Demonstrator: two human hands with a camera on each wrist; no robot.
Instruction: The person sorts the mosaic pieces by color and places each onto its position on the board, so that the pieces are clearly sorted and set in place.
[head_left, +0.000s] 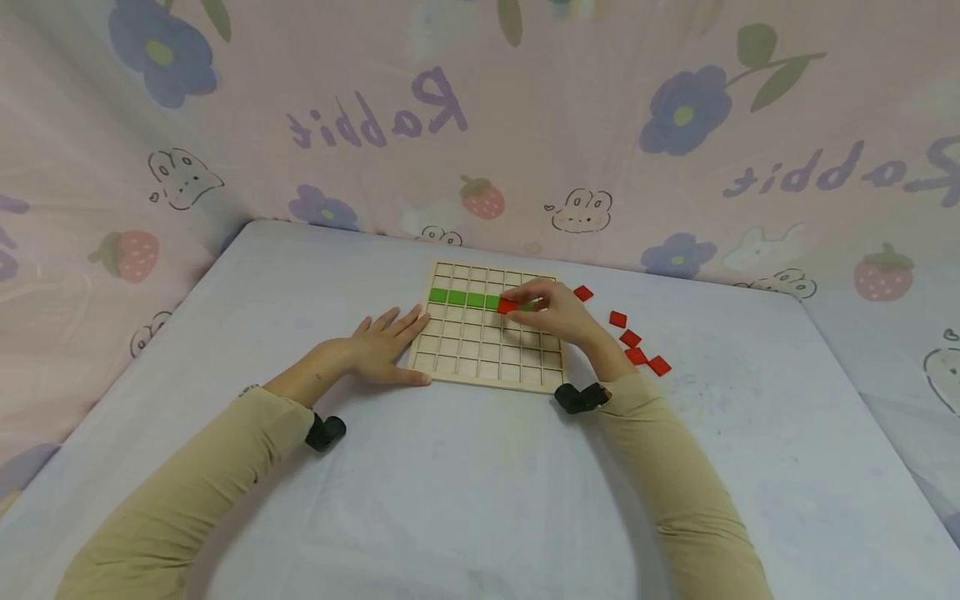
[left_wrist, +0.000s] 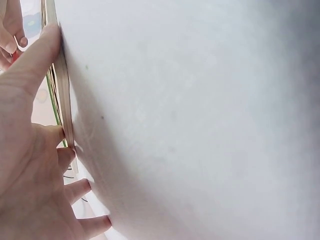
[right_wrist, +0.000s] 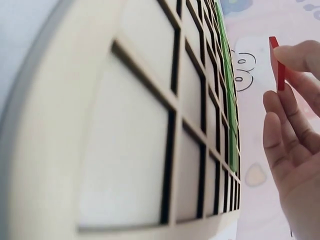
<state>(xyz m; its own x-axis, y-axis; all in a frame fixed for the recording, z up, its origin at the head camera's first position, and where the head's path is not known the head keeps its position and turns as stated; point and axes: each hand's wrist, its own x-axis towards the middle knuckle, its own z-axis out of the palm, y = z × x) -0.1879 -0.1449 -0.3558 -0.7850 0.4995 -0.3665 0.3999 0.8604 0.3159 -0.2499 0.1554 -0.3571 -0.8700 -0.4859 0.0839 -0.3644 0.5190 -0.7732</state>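
Note:
A wooden grid board [head_left: 480,386] lies on the table with a row of green square tiles [head_left: 457,297] in its compartments. My right hand [head_left: 561,313] is over the board's right half and pinches a red square tile [head_left: 507,307] between thumb and fingers. In the right wrist view that red tile [right_wrist: 277,65] is held on edge, apart from the board. My left hand [head_left: 381,351] lies flat with fingers spread at the board's left side. In the left wrist view its thumb and some fingertips touch the board's edge [left_wrist: 62,80]. The right hand hides part of the green row.
Several loose red tiles [head_left: 631,338] lie on the white-covered table [head_left: 465,492] to the right of the board. A printed cloth [head_left: 517,125] hangs behind the table. A black wrist camera [head_left: 326,433] sits on the left wrist, another [head_left: 579,398] on the right.

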